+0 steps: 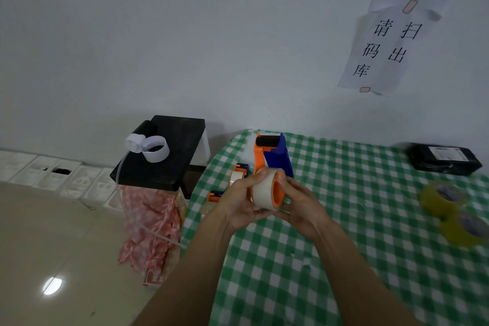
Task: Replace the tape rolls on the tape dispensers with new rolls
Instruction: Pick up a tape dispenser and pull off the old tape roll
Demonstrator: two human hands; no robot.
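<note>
An orange and blue tape dispenser [275, 152] is held up above the green checked table [344, 233]. A pale tape roll [264, 188] sits on its orange hub. My left hand [238, 201] grips the roll from the left, fingers curled over its top. My right hand [301, 206] grips the roll and hub from the right and below. Two more orange and blue dispensers [239, 171] [214, 197] lie on the table behind my left hand, partly hidden. Two yellowish tape rolls [442, 197] [468, 229] lie at the table's right edge.
A black stand [174, 156] left of the table carries white paper rings [156, 148], with pink checked plastic bags [148, 225] hanging below it. A black wrapped parcel [444, 159] lies at the table's back right. Paper signs [383, 47] hang on the wall.
</note>
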